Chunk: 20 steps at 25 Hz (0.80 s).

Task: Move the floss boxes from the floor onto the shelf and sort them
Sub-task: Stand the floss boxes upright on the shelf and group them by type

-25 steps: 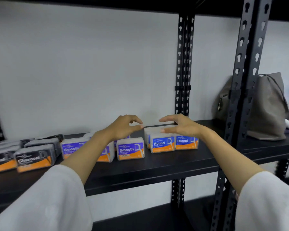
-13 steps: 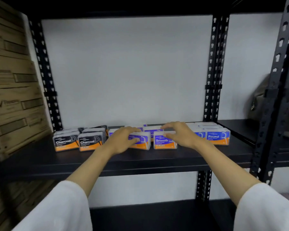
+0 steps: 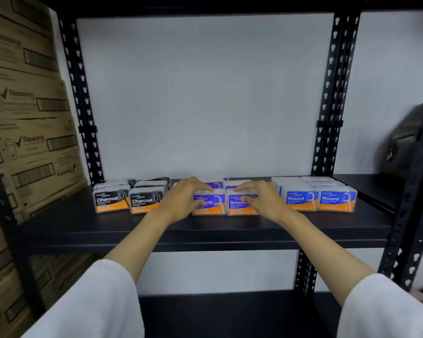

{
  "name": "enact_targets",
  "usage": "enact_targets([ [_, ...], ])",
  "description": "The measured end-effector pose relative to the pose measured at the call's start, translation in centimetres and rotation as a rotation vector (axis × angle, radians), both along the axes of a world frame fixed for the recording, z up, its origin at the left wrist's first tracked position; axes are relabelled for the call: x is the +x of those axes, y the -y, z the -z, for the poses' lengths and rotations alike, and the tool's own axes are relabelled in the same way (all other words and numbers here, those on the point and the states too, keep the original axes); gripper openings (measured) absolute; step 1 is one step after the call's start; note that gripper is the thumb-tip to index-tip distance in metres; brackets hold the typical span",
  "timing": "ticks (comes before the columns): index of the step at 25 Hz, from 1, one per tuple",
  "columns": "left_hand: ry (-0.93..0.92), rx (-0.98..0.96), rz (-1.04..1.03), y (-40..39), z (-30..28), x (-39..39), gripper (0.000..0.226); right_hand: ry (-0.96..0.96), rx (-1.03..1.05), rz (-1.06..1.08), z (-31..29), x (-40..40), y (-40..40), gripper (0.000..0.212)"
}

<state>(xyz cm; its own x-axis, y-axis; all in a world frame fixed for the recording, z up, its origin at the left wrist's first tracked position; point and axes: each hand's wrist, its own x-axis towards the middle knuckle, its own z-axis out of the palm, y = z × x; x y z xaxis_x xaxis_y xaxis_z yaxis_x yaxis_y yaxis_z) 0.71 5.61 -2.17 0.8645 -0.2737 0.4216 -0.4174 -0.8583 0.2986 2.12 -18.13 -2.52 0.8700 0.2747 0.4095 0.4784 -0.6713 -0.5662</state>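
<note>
- Sitting side by side at the front of the shelf (image 3: 83,230) are the two purple Smooth boxes: the left Smooth box (image 3: 209,203) and the right Smooth box (image 3: 241,203). They touch each other.
- A second ago both hands hung in the air above the boxes. Half a second ago they came down onto these two. Now the boxes look pushed close together in one neat row.
- I think this means the sorting is nearly done. All the boxes I can see are on the shelf, not on the floor.
- The left hand (image 3: 185,201) curls over the left Smooth box, fingers on top and thumb on the front. It holds the box.
- The right hand (image 3: 259,200) does the same on the right Smooth box, fingers on top, thumb on the label.
- More purple boxes sit behind these two, partly hidden.
- The black Charcoal boxes (image 3: 128,200) stand in a group to the left.
- The blue Round boxes (image 3: 319,198) stand in a group to the right.
- Big cardboard cartons (image 3: 29,132) are stacked at the far left.
- A dark bag (image 3: 405,145) sits at the far right, blurry.
</note>
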Motion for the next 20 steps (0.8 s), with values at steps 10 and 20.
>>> enact_targets([
  [10, -0.055, 0.012, -0.174, -4.6, -1.5, 2.5, 0.026, -0.032, 0.106, -0.056, -3.3, 3.6, 0.6, 0.032],
  [20, -0.1, -0.104, -0.026, -3.8, -2.1, 4.5, 0.018, -0.207, -0.098, -0.047, -3.6, 7.4, 1.6, 0.023],
])
